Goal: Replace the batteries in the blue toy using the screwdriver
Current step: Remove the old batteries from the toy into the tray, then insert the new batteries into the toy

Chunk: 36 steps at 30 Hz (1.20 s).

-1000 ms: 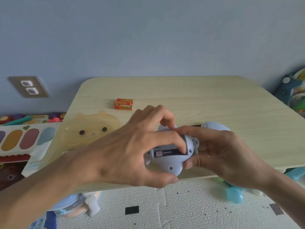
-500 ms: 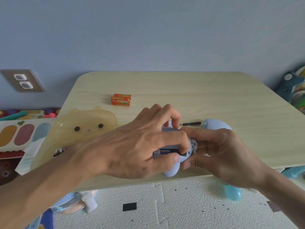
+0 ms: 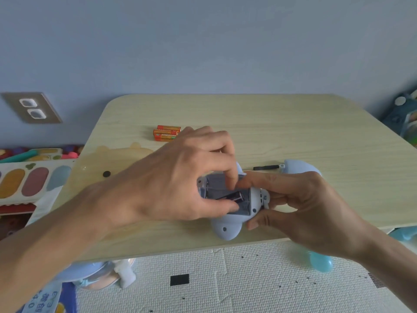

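The pale blue toy [image 3: 228, 229] lies underside up near the table's front edge, its battery compartment open. A dark battery [image 3: 235, 196] sits tilted inside the compartment. My left hand [image 3: 178, 179] covers the toy from the left, thumb and forefinger pinched on that battery. My right hand [image 3: 302, 206] grips the toy's right end. The black screwdriver [image 3: 266, 167] lies on the table just behind my right hand, beside the loose blue cover [image 3: 297, 166]. Three orange batteries [image 3: 167, 133] lie together farther back.
A translucent yellow bear-shaped lid [image 3: 106, 163] rests on the wooden table [image 3: 270, 123] at the left. Colourful toys [image 3: 29, 177] crowd the floor at the left, more toys [image 3: 406, 118] stand at the right, and a turquoise ball [image 3: 321, 263] lies on the mat below.
The compartment has turned up into fuller view. My left fingers shifted onto the dark battery, which now sits tilted with one end raised. My right hand keeps its hold.
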Each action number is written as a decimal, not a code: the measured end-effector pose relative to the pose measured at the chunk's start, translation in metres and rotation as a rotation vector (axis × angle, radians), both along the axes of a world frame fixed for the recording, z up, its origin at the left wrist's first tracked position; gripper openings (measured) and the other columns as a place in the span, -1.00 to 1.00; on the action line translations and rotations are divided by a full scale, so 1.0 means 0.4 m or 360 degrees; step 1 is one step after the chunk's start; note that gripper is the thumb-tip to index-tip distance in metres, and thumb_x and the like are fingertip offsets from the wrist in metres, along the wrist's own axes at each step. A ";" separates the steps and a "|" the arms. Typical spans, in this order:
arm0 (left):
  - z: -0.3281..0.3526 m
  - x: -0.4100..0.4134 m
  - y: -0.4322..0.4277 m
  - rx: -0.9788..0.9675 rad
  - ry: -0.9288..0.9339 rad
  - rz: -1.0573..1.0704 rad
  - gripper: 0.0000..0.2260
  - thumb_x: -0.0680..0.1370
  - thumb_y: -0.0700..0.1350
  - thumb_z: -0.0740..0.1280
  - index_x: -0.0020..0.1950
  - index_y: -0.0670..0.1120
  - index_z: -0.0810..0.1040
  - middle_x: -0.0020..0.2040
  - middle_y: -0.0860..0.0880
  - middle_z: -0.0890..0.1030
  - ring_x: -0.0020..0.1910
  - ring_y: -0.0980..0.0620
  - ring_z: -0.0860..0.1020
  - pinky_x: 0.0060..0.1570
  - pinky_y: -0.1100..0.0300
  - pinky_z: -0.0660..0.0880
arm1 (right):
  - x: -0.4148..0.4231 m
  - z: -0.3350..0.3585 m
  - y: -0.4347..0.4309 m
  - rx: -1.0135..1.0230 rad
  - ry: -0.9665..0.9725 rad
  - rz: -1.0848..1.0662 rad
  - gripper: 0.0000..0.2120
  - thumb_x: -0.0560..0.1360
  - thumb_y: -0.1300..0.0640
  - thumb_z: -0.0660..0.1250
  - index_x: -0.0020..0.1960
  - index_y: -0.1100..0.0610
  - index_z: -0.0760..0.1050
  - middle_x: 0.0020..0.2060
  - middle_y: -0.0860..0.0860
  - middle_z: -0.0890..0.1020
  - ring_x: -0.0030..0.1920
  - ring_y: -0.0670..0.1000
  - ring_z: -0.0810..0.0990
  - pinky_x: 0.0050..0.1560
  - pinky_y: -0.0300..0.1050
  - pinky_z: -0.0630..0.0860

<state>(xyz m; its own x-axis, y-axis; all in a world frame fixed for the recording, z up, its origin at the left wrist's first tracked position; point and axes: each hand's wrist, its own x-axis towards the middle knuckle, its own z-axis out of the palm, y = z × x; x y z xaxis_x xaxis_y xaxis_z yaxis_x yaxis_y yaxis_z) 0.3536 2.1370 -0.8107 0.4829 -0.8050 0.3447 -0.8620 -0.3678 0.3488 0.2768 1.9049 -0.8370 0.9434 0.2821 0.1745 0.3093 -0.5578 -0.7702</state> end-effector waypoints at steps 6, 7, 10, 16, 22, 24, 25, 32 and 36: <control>-0.002 -0.011 0.008 -0.0112 0.0154 0.0100 -0.90 0.43 0.10 0.56 -0.10 0.13 0.78 -0.01 0.16 0.58 0.06 0.07 0.58 0.19 0.11 0.44 | -0.010 0.000 0.003 0.0092 -0.0043 -0.0059 -0.44 0.31 0.06 0.61 0.29 -0.20 0.65 0.09 -0.24 0.78 0.04 -0.13 0.79 0.12 -0.25 0.67; 0.005 -0.014 0.014 -0.0181 0.0273 0.0122 -0.90 0.44 0.06 0.58 -0.08 0.12 0.78 -0.02 0.16 0.63 0.07 0.09 0.61 0.18 0.20 0.44 | -0.010 0.000 -0.001 0.0128 -0.0039 -0.0084 -0.44 0.29 0.02 0.62 0.28 -0.21 0.66 0.08 -0.25 0.78 0.02 -0.13 0.79 0.12 -0.26 0.67; 0.035 -0.011 0.077 -0.0303 0.0525 0.0224 -0.89 0.45 0.01 0.60 -0.05 0.14 0.77 -0.07 0.19 0.76 0.02 0.18 0.69 0.06 0.39 0.44 | -0.013 0.002 -0.004 0.0139 -0.0030 -0.0119 -0.47 0.28 -0.16 0.66 0.23 -0.34 0.64 -0.03 -0.29 0.79 -0.06 -0.14 0.81 0.09 -0.36 0.64; 0.076 -0.037 0.309 -0.0062 0.0590 0.0510 -0.80 0.38 0.22 0.59 -0.01 0.30 0.77 -0.12 0.29 0.77 -0.09 0.28 0.73 0.00 0.37 0.55 | -0.012 0.010 0.017 0.0077 0.0064 -0.0127 -0.38 0.16 -0.07 0.63 0.16 -0.51 0.60 -0.06 -0.42 0.75 -0.12 -0.27 0.78 0.00 -0.43 0.63; 0.057 -0.067 0.402 0.0372 0.0556 0.0712 -0.73 0.35 0.38 0.50 -0.02 0.35 0.76 -0.10 0.35 0.74 -0.06 0.27 0.72 0.01 0.16 0.63 | 0.008 -0.023 0.004 0.0222 0.0277 -0.0113 -0.29 0.05 -0.56 0.54 0.18 -0.42 0.64 0.03 -0.35 0.77 0.01 -0.23 0.78 0.17 -0.02 0.65; 0.047 -0.061 0.404 0.0432 0.0475 0.0724 -0.73 0.35 0.42 0.46 -0.02 0.40 0.73 -0.09 0.37 0.72 -0.04 0.26 0.69 0.01 0.09 0.63 | 0.010 -0.026 0.010 0.0252 0.0265 -0.0099 -0.32 0.07 -0.53 0.55 0.17 -0.42 0.64 0.01 -0.35 0.77 0.00 -0.24 0.78 0.19 -0.04 0.63; 0.043 -0.056 0.404 0.0463 0.0427 0.0730 -0.73 0.34 0.44 0.44 -0.02 0.42 0.72 -0.09 0.39 0.71 -0.04 0.27 0.68 0.02 0.10 0.62 | 0.009 -0.023 0.015 0.0252 0.0253 -0.0088 -0.35 0.09 -0.51 0.55 0.17 -0.43 0.64 0.01 -0.36 0.77 -0.01 -0.25 0.78 0.20 -0.07 0.62; 0.065 -0.019 0.353 0.0384 0.0403 0.0734 -0.82 0.31 0.32 0.54 -0.14 0.34 0.77 -0.16 0.27 0.73 -0.11 0.19 0.67 0.00 0.16 0.55 | 0.002 -0.018 0.013 0.0259 0.0164 -0.0135 -0.42 0.11 -0.22 0.62 0.13 -0.42 0.67 -0.04 -0.24 0.81 -0.05 -0.14 0.81 0.16 0.04 0.65; 0.078 0.076 0.269 0.0060 0.0372 0.0782 -0.93 0.43 0.08 0.58 -0.12 0.23 0.78 -0.25 0.21 0.72 -0.36 0.35 0.58 -0.35 0.47 0.39 | 0.002 -0.024 -0.001 0.0313 0.0169 -0.0179 -0.43 0.12 -0.21 0.62 0.13 -0.40 0.68 -0.06 -0.08 0.83 -0.03 -0.01 0.82 0.16 0.06 0.64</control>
